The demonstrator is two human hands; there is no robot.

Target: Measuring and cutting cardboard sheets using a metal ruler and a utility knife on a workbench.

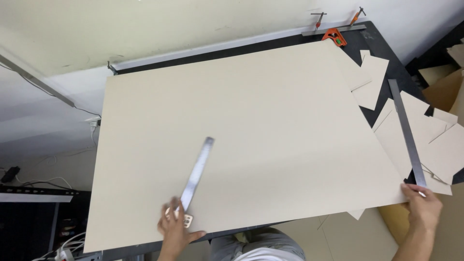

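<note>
A large beige board [270, 125] covers most of a dark table [372, 34]. My left hand [175, 227] is at the board's near edge and grips the near end of a short steel ruler [197, 172] that lies slanting across the board. My right hand [421, 205] is at the board's near right corner and holds the near end of a long steel ruler [407, 128], which runs away from me over cut beige pieces [435, 140].
More beige offcuts [371, 79] lie at the far right of the table. An orange-and-metal square [335, 36] and two clamps [319, 19] sit at the far edge. Brown cardboard [444, 87] stands to the right. Cables [34, 181] trail on the left.
</note>
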